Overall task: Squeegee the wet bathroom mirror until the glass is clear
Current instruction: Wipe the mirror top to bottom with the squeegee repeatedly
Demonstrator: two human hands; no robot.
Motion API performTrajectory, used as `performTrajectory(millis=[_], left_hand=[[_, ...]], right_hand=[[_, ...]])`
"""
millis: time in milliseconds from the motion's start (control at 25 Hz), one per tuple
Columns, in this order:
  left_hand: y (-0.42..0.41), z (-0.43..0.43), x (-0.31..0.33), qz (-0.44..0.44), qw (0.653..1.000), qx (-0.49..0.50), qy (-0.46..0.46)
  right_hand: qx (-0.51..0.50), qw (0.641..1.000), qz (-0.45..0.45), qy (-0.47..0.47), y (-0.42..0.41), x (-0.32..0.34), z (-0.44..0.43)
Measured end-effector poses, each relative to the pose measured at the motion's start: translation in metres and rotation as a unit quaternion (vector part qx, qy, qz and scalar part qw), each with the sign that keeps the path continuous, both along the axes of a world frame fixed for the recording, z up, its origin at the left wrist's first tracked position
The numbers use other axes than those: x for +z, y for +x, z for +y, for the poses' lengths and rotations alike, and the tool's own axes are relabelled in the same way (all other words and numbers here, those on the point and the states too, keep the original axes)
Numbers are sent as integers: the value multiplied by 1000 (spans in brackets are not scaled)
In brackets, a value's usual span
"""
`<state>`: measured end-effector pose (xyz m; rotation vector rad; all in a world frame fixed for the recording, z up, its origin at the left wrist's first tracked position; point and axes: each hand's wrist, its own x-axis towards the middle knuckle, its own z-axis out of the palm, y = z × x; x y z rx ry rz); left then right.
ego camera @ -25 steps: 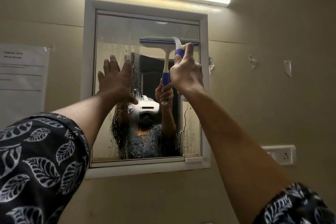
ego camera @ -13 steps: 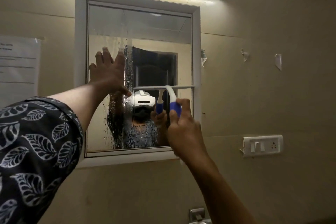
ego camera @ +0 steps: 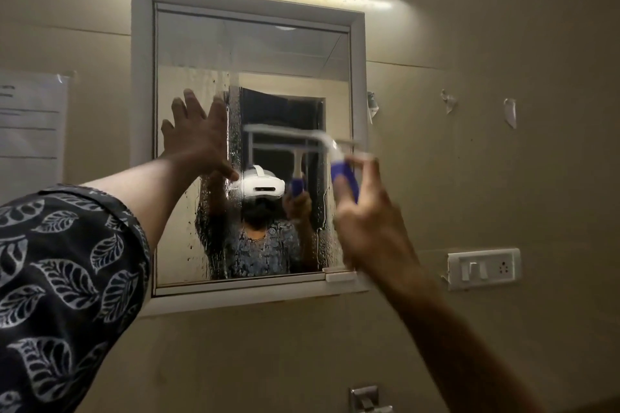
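My L hand (ego camera: 198, 141) lay flat on the mirror (ego camera: 268, 50), centre-left of frame, fingers straight and spread; my R hand (ego camera: 369, 221) gripped the squeegee (ego camera: 344, 174) by its blue handle, centre-right; blade ran horiz. across the glass's right half at mid-height, motion-blurred; contact w/ glass: cannot tell; droplets covered the lower glass and a strip beside my L hand.
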<state>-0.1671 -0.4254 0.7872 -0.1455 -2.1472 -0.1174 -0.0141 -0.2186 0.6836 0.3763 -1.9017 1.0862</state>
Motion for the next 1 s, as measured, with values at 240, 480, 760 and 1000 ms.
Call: performTrajectory(millis=[240,480,760,1000], left_hand=[[0,0,-1,-3,1000,-20,13],[3,2,1,-2,1000,-21,15],[4,5,2,-12,1000,-21,19],[3,6,3,-10,1000,-8,17]], right_hand=[[-112,978,164,63,-57,114,-16],[-154,978,118,80,-93,144,-20],[-106,989,101,8,-80,97,-42],[-21,999,42,-23,-50,34,-46]])
